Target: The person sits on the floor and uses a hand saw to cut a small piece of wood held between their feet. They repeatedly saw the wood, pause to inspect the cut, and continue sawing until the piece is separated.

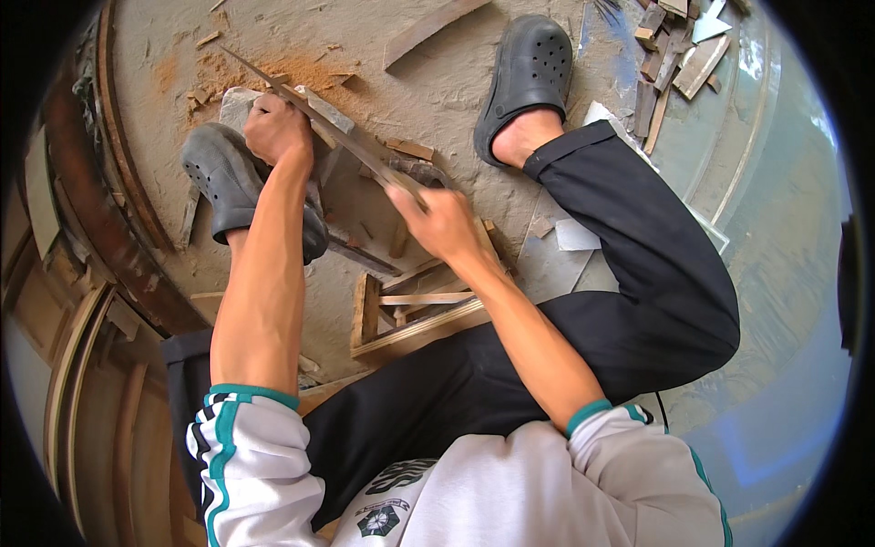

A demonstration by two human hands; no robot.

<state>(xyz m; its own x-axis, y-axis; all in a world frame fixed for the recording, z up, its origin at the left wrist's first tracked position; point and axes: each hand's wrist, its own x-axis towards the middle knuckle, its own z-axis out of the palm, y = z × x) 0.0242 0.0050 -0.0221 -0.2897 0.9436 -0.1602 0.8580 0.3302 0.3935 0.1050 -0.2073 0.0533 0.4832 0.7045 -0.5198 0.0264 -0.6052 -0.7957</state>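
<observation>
My right hand [442,226] is closed around the handle end of a handsaw [337,132], whose long narrow blade shows nearly edge-on. The blade slants up and left, passing just right of my left hand [278,132]. That hand is closed in a fist-like grip by a pale, rough block [326,111]; what it holds is hidden beneath the fingers. My left foot, in a grey clog [217,169], rests beside the block. Orange-brown sawdust [305,71] lies scattered past the blade's far part.
An open wooden frame box [419,337] stands between my legs. My other grey clog [538,68] is on the floor to the right. Wood offcuts [670,59] are heaped at the far right, and a plank [428,32] lies ahead. Curved-looking boards [109,201] line the left side.
</observation>
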